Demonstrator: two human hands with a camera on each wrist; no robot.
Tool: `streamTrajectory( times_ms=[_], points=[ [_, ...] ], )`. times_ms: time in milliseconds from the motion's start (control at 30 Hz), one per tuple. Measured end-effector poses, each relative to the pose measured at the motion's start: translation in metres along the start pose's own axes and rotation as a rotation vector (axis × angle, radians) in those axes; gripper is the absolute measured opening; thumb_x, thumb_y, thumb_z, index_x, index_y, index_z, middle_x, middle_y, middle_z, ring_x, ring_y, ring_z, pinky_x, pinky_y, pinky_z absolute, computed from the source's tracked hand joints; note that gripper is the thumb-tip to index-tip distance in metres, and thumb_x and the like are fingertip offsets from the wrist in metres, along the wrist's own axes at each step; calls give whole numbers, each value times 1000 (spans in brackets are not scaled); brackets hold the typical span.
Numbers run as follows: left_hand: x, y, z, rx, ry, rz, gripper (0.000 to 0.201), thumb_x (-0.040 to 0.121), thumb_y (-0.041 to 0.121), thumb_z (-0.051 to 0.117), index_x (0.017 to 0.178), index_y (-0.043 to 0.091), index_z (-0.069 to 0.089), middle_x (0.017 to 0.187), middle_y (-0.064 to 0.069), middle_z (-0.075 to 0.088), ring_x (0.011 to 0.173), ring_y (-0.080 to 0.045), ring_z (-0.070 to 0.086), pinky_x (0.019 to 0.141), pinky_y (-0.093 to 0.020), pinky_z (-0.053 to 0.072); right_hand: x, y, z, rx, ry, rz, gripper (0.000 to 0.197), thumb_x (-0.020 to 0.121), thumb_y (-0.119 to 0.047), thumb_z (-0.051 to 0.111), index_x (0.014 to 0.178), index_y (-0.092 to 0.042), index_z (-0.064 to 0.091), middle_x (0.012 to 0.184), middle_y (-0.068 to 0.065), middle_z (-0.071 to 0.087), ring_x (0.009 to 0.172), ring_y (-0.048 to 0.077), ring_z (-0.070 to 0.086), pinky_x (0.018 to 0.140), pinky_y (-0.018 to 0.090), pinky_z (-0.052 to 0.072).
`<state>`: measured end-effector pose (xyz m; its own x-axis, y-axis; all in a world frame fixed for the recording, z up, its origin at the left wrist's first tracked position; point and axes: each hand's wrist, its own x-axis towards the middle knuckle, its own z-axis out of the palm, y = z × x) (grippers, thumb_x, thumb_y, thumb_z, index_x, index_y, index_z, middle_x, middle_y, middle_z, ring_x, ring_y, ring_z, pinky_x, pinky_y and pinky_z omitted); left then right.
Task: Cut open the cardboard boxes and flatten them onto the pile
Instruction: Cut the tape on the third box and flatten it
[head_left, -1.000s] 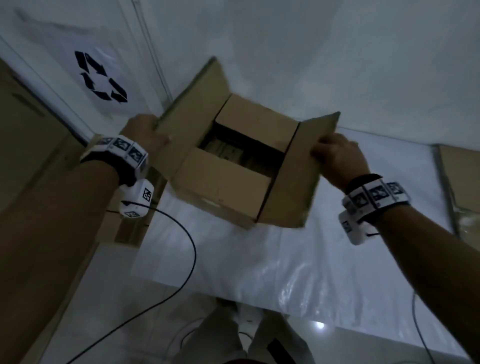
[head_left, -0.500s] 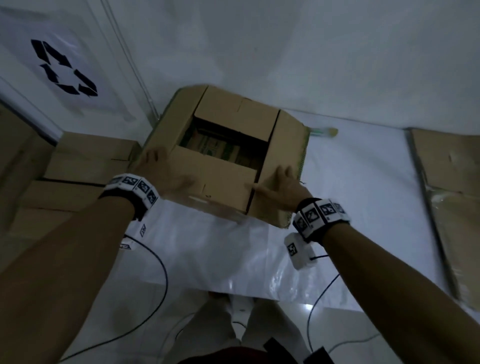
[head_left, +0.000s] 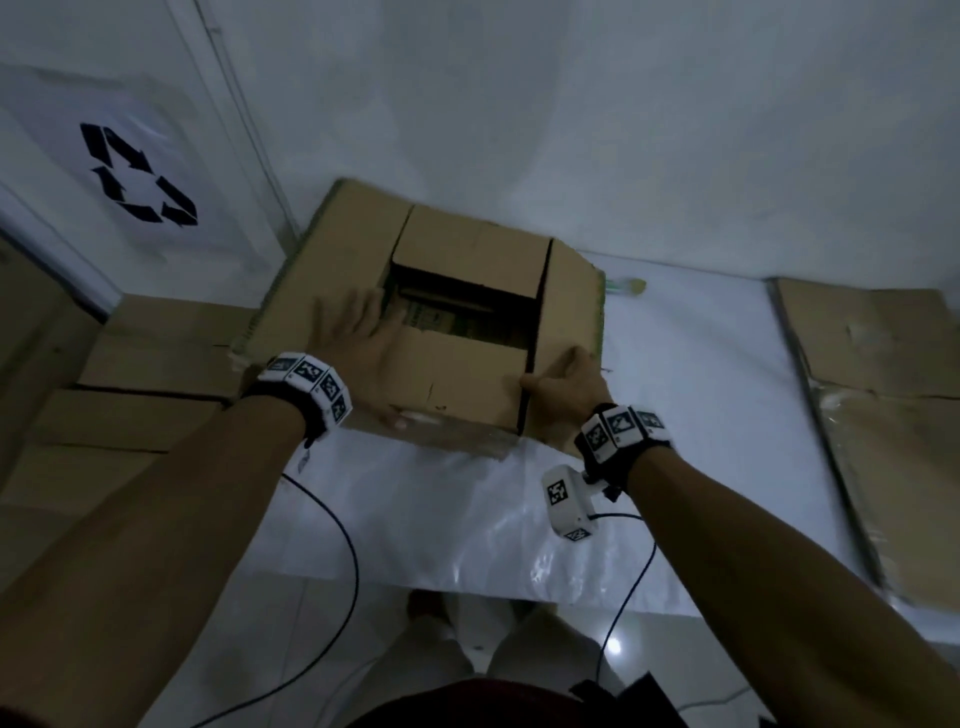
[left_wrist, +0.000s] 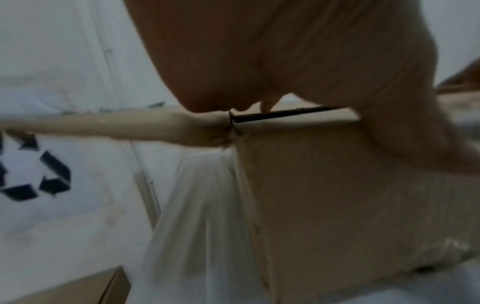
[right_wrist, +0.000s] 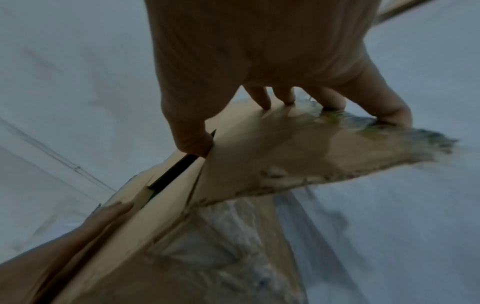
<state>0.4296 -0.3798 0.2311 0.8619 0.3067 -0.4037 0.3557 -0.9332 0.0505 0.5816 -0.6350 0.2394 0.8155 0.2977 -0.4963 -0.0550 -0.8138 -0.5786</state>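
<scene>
1 cardboard box (head_left: 457, 358), 4 flaps, under left hand (head_left: 358, 338) & right hand (head_left: 566, 384).

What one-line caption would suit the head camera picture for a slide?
Left hand and right hand press down the flaps of an open brown cardboard box on a white plastic sheet.
</scene>
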Motion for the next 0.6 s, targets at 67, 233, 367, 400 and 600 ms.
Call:
streamTrajectory(
  times_ms=[67, 233, 367, 400, 600],
  points=[
    [2, 15, -17, -5, -50, 106, 159, 30, 99, 56, 148, 31, -26, 156, 0, -28, 144, -21, -24, 106, -61, -26, -3, -10, -26, -50, 51, -30, 97, 47, -68, 71, 125, -17, 45, 126, 7, 51, 109, 31, 55, 90, 49, 52],
    [0, 53, -55, -320, -16, 43, 137, 37, 83, 76, 149, 26, 23, 147, -4, 44, 124, -28, 51, 105, -44, 41, -35, -63, -102, -404, 210, -239, 84, 63, -54, 75, 132, -24, 37, 141, 8, 38, 121, 37, 44, 98, 53, 40],
    [-18, 96, -83, -257, 87, 55, 39, 69, 39, 84, 90, 18, 59, 85, 1, 60, 77, -16, 54, 71, -25, 41, -52, -99, -146, -526, 466, -457, 79, 82, -29, 67, 146, -14, 24, 151, 16, 22, 124, 42, 40, 92, 54, 39],
    [-23, 105, -88, -245, 158, 82, 27, 75, 30, 79, 84, 17, 58, 80, 1, 58, 74, -17, 53, 69, -26, 42, -60, -107, -156, -494, 474, -521, 74, 83, -22, 67, 144, -8, 27, 145, 20, 32, 118, 44, 46, 88, 50, 43],
    [-47, 123, -77, -216, 330, 198, 19, 90, 18, 58, 78, 4, 53, 81, -6, 48, 73, -25, 51, 65, -34, 42, -61, -108, -175, -302, 101, -667, 48, 82, -10, 63, 129, -7, 54, 113, 14, 67, 91, 22, 64, 67, 24, 50]
  ],
)
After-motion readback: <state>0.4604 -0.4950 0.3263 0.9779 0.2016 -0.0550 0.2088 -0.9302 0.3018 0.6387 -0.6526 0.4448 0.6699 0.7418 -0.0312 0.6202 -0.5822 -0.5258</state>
